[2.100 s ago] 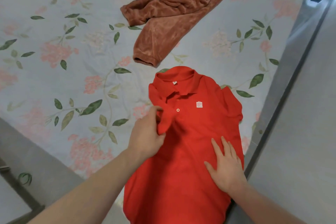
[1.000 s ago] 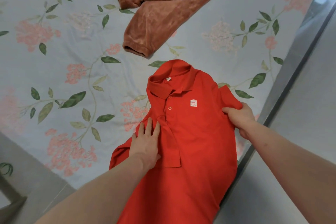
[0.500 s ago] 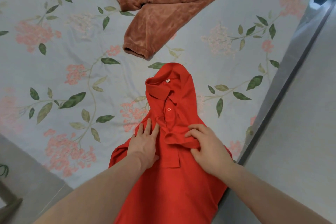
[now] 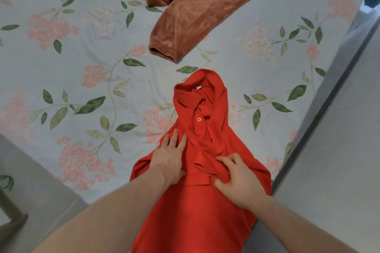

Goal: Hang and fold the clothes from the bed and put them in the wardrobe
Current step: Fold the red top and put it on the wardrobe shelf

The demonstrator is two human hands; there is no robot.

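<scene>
A red polo shirt [image 4: 205, 133] lies face up on the floral bed sheet [image 4: 82, 68], collar away from me, its lower part hanging over the bed's near edge. The shirt's right side and sleeve are folded across the chest. My left hand [image 4: 169, 155] presses flat on the shirt's left side, fingers straight. My right hand [image 4: 236, 176] grips the folded-over sleeve fabric at mid-chest, fingers curled round it.
A brown fleece garment [image 4: 195, 0] lies crumpled on the sheet beyond the shirt. A grey wall or panel [image 4: 339, 150] runs along the bed's right side. Grey floor [image 4: 30, 181] shows at the lower left.
My right hand took the shirt's right sleeve and carried it over onto the chest, where it now holds it. My left hand stayed pressed flat on the left side.
</scene>
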